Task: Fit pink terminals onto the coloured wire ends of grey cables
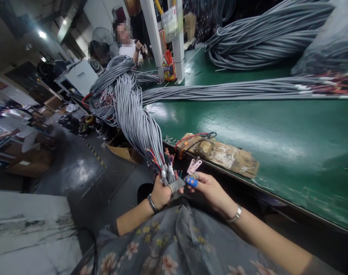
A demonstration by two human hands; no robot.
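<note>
My left hand (161, 194) is closed around the ends of several grey cables (164, 179), whose stripped tips fan out in coloured wires (155, 158) above the fist. White bands wrap the cables just below the bare wires. A grey wrap covers my left thumb. Close beside it, my right hand (211, 191) has thumb and forefinger pinched together, with a blue cover (192, 182) on the thumb. Thin coloured wire ends come near these fingertips; what lies between them is too small to make out. The large grey cable bundle (134, 103) runs from the bench down to my left hand.
A worn wooden board (228, 154) with red and black leads lies on the green bench (277, 126) edge, a pink clip (194, 166) beside it. More cables (234, 89) stretch across the bench, coils (265, 38) behind. Another person (128, 46) sits across, near a white post (178, 46).
</note>
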